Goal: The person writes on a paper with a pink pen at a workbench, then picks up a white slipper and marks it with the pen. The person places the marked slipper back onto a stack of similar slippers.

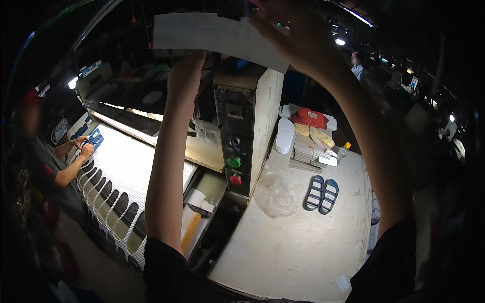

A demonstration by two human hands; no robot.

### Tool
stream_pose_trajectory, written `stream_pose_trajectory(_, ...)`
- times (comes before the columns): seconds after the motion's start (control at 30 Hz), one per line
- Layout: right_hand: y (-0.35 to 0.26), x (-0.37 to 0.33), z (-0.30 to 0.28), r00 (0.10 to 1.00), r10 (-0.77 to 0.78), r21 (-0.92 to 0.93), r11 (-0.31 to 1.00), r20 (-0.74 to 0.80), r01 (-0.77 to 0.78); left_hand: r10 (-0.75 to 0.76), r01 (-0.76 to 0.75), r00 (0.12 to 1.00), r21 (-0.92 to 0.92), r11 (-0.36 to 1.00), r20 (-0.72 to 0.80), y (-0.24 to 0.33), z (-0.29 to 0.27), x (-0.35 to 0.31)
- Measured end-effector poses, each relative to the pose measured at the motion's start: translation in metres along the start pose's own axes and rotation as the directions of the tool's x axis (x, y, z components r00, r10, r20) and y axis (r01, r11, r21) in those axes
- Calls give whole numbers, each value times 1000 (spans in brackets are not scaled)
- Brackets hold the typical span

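Both my arms are raised, with a long whitish card strip (202, 33) stretched between my hands at the top of the view. My left hand (187, 73) is closed at the strip's lower edge, its fingertips partly hidden. My right hand (298, 40) grips the strip near its right part, thumb over the front. A small pinkish thing (258, 4) by the right fingers is too dark to make out. Just below the strip stands a dark control box (235, 121) with a green and a red button.
On the white table (283, 247) lie dark blue slide sandals (321, 194), a clear plastic bag (275, 194), stacked cards (305, 151), a red cloth item (309, 118) and a small bottle (343, 150). A hammer (194, 217) lies left. A co-worker (50, 156) handles blue straps (95, 140) beside a white perforated sheet (126, 156).
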State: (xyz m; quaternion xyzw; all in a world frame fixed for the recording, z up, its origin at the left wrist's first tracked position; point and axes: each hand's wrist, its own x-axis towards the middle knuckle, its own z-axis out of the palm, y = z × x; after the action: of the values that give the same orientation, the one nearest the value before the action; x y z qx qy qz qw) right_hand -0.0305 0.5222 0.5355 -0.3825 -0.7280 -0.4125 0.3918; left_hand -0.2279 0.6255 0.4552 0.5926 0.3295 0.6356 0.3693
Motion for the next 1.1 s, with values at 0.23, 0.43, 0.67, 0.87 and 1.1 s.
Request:
stream_pose_trajectory(0.23, -50, -354, -107, 555, 395, 18, 803, 732, -596, -46, 104, 900, -111, 988, 433, -133, -49, -204)
stream_pose_trajectory(0.43, -126, -634, -223, -309, 821, -833, 316, 480, -455, -657, 447, 289, 509, 736, 696, -276, -65, -422)
stream_pose_trajectory(0.67, -199, -720, -264, -421, 850, -851, 59, 317, -521, -712, 446, 137, 599, 665, 688, -291, -23, -539)
stream_pose_trajectory(0.87, -213, -726, -256, -353, 865, -779, 66, 356, -623, -594, 205, 232, 559, 804, 770, -264, 7, -544)
stream_pose_trajectory(1.1, -222, -715, -263, -332, 877, -766, 61, 348, -640, -673, 522, 410, 447, 727, 615, -276, -3, -558)
